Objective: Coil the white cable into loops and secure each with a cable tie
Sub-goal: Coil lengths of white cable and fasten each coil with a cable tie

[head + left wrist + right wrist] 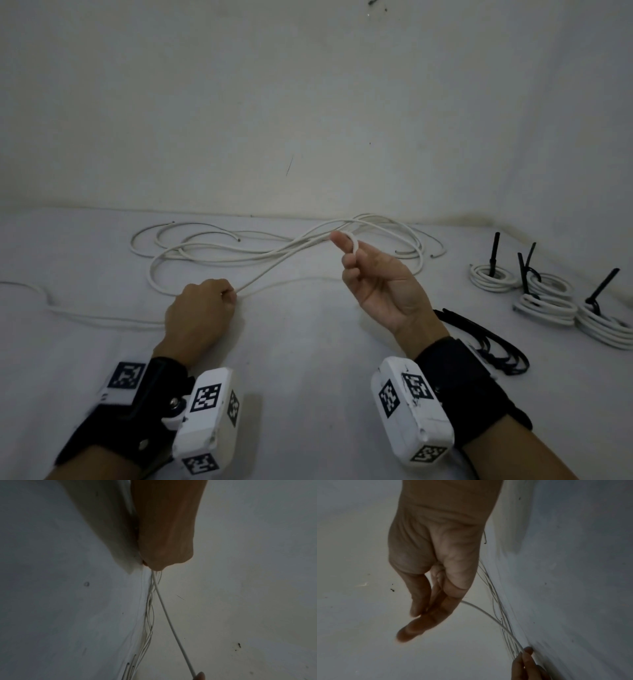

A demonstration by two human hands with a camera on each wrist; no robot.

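Note:
A white cable (274,270) runs taut between my two hands above the white surface. My left hand (227,294) rests on the surface as a fist and grips the cable where it leaves toward the right. My right hand (349,253) is raised, palm up, with the cable looped round its curled fingertips. In the left wrist view the cable (171,622) stretches from the fist down to a right fingertip. In the right wrist view the cable (488,615) leaves the right fingers (436,608) toward the left hand (527,661).
Several loose white cables (205,246) lie tangled along the back wall. Several finished coils (489,279) with upright black ties stand at the right. A heap of black cable ties (493,349) lies beside my right wrist. Another cable (85,317) trails off left.

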